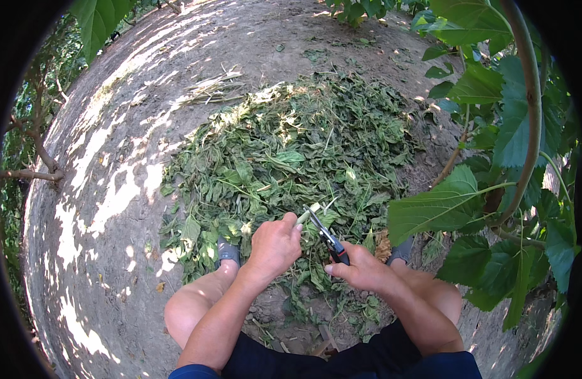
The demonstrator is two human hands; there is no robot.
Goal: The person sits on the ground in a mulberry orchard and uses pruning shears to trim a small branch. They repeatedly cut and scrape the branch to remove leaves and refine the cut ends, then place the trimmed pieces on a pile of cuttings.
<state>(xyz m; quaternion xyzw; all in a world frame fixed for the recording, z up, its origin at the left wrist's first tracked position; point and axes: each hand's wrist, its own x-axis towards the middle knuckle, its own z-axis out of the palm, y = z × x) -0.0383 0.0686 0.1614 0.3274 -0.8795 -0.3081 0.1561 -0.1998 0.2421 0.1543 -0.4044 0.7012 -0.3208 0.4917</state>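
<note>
My left hand [276,244] grips a short pale-green stem [302,219], whose tip points away from me to the right. In my right hand [362,269] is a pair of pruning shears [331,239] with dark handles and red trim. Their blades meet the upper end of the stem; whether they bite into it cannot be made out. Beneath both hands spreads a broad heap of wilted green leaves [291,156], lying on the ground between and beyond my feet.
A bundle of pale stripped sticks [213,88] lies on the bare soil [106,199] beyond the heap, to the left. Close on my right hangs a curved branch [532,104] with large leaves [433,208]. Another branch [40,147] juts in from the left.
</note>
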